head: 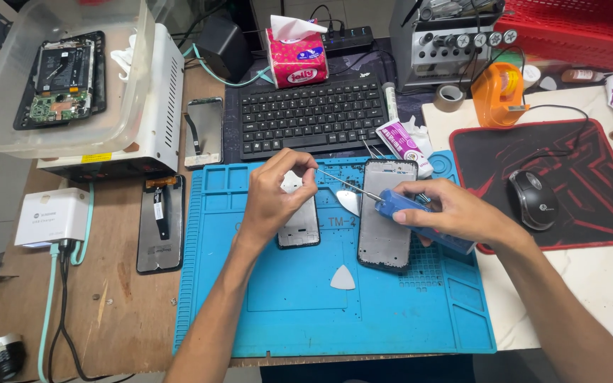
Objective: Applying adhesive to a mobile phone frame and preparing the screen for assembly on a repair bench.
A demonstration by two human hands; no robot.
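Note:
My left hand (278,188) rests on a small dark phone part (299,227) lying on the blue repair mat (335,312), with its fingertips pinched at the thin metal tip of a tool. My right hand (455,213) grips the blue handle of that screwdriver (400,203), its shaft pointing left toward my left fingers. A phone frame (384,227) lies face up on the mat under the handle. Two white triangular picks (343,278) lie on the mat, one near the shaft and one lower.
A black keyboard (310,113), tissue pack (296,53) and glue tube (404,142) lie behind the mat. Phone screens (161,223) and a white heater box (157,106) with a clear tub (65,71) sit left. A mouse (533,198) on a red-black pad and an orange tape dispenser (499,92) sit right.

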